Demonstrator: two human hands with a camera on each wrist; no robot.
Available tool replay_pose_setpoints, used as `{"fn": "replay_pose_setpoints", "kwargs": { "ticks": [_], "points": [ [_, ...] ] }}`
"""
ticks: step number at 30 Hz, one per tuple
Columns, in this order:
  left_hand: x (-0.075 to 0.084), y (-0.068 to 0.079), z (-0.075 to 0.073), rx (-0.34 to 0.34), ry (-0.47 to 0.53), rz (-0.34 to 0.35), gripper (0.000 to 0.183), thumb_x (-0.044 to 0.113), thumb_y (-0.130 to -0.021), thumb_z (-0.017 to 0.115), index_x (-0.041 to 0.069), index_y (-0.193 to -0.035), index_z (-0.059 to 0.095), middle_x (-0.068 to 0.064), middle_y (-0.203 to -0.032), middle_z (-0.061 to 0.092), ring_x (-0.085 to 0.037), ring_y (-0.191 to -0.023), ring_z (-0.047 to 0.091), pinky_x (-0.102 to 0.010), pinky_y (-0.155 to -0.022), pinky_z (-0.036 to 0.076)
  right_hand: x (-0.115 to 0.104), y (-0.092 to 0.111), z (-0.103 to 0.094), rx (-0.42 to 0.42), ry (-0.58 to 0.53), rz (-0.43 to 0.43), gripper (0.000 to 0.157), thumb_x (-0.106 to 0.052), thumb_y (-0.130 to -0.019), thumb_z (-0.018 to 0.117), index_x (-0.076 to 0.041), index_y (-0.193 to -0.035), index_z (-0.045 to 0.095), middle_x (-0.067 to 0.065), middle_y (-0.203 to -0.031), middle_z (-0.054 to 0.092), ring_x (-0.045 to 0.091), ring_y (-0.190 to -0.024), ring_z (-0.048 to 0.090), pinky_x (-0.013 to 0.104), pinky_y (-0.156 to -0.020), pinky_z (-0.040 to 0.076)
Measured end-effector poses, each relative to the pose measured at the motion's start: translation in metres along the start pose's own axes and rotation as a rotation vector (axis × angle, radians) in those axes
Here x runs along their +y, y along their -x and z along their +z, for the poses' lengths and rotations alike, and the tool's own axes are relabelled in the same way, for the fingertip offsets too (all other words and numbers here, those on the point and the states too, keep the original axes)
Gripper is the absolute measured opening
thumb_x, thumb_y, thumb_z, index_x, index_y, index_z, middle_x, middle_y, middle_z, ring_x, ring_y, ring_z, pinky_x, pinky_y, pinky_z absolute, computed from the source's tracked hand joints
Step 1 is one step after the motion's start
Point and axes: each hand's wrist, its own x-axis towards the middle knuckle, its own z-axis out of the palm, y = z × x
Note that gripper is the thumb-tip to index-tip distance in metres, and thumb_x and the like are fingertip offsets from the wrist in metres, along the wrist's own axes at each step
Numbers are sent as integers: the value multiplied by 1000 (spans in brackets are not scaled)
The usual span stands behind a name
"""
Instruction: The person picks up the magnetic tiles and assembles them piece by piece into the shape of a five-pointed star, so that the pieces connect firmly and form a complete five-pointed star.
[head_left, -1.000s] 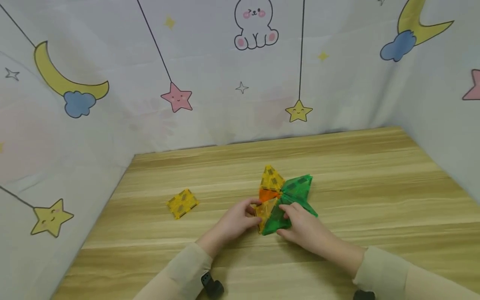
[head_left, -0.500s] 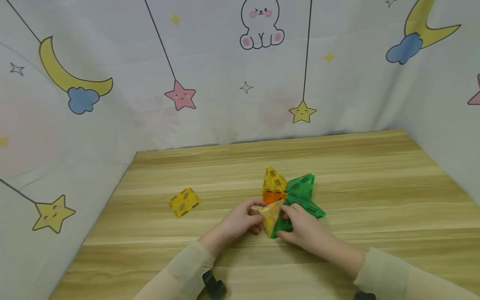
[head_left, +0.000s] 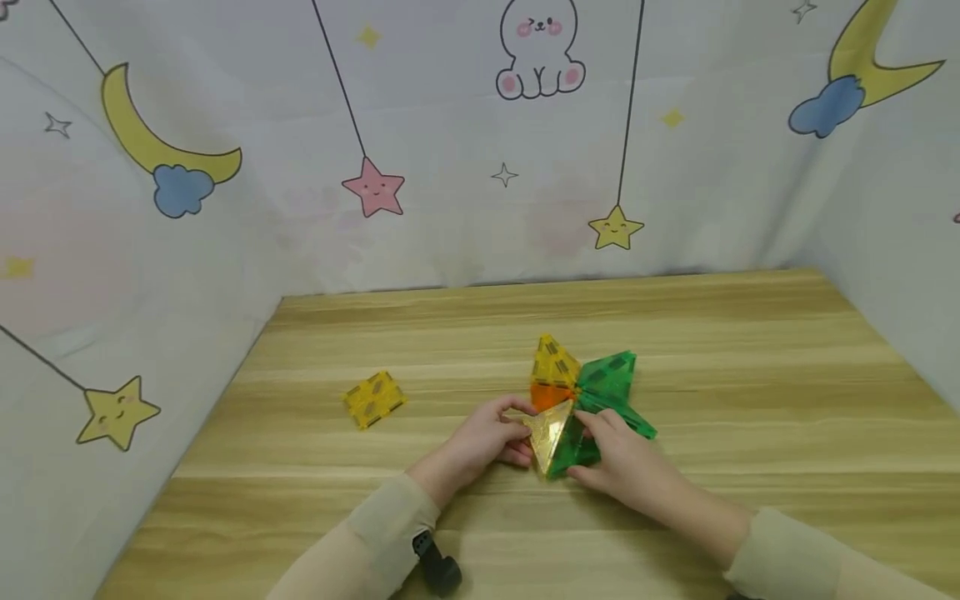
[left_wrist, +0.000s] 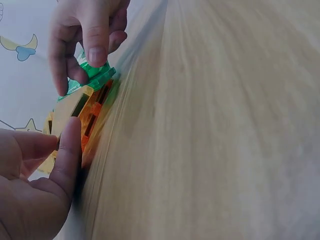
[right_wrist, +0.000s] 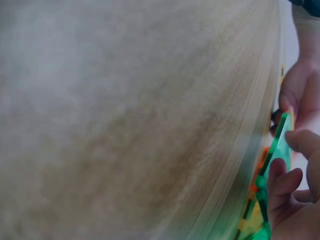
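Observation:
A star-like build of see-through magnetic tiles stands on the table, with yellow and orange parts on the left and green parts on the right. My left hand [head_left: 491, 433] pinches a yellow triangular tile [head_left: 551, 432] at its left edge, and this tile's face catches the light. Beside it leans a green triangular tile [head_left: 568, 454], which my right hand [head_left: 626, 458] grips with thumb and fingers. In the right wrist view that green tile [right_wrist: 281, 142] stands on edge between the fingers. Behind my left fingers lies an orange tile [head_left: 549, 395], partly hidden.
Farther back, a yellow point [head_left: 553, 363] and a green point [head_left: 611, 375] of the build rise from the centre. A yellow rectangular tile piece [head_left: 375, 399] lies flat to the left on the wooden table [head_left: 735, 358]. A patterned cloth [head_left: 450, 125] hangs behind.
The front yellow tile has tipped, its face turning up toward the light. The green tile beside it has shifted slightly right with my right hand. The whole view has moved a little.

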Motion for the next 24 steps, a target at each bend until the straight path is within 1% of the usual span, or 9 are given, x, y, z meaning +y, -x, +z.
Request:
{"fn": "replay_pose_setpoints", "kwargs": {
  "ticks": [5,7,10,12,14,17,20,24],
  "points": [
    [-1,1,1,17,0,-11,29,-6,-91,49,-1,-119,53,-14,-74,59,-16,-55,60,-31,-56,54,0,0,0,-12,3,8,70,-26,-71,82,9,-124,52,9,-99,53,12,-78,52,26,-64,48],
    [-1,1,2,28,-25,-9,28,-5,-90,50,-1,-118,54,-13,-73,59,-16,-54,60,-31,-54,53,0,0,0,-16,0,11,70,-26,-71,82,9,-124,52,10,-100,54,12,-79,52,26,-64,48],
    [0,-1,5,38,-118,1,24,-4,-90,53,0,-113,55,-12,-70,60,-16,-51,59,-31,-51,52,-1,0,0,-13,-4,11,71,-26,-71,82,10,-124,52,10,-101,54,12,-80,52,27,-65,48],
    [1,-1,8,42,-199,20,20,-1,-90,55,2,-110,55,-12,-67,60,-16,-49,58,-31,-48,52,-1,0,0,-8,-7,9,71,-26,-70,82,10,-124,52,9,-101,54,12,-79,51,28,-65,48],
    [1,-1,11,39,-252,39,19,1,-91,56,2,-109,56,-13,-65,60,-17,-49,58,-32,-48,52,-1,1,0,-2,-1,6,72,-26,-70,83,10,-124,52,9,-101,54,12,-78,50,27,-64,47],
    [2,1,12,17,-257,55,20,4,-90,59,1,-110,56,-14,-66,61,-18,-51,59,-33,-49,52,-1,1,-1,-4,1,6,73,-28,-69,83,9,-125,52,10,-103,53,11,-76,47,27,-63,47],
    [1,5,10,-21,-235,61,27,5,-89,61,0,-115,54,-13,-73,62,-19,-56,60,-34,-53,53,-2,1,-1,-16,-1,19,76,-31,-69,83,7,-127,51,12,-106,52,10,-73,45,26,-61,45],
    [-1,8,7,-59,-246,78,36,5,-87,65,-1,-120,52,-12,-79,63,-21,-60,62,-34,-57,54,-4,0,-1,-26,-20,37,79,-35,-70,82,6,-129,50,10,-105,51,9,-70,43,25,-58,43]
  ]
}}
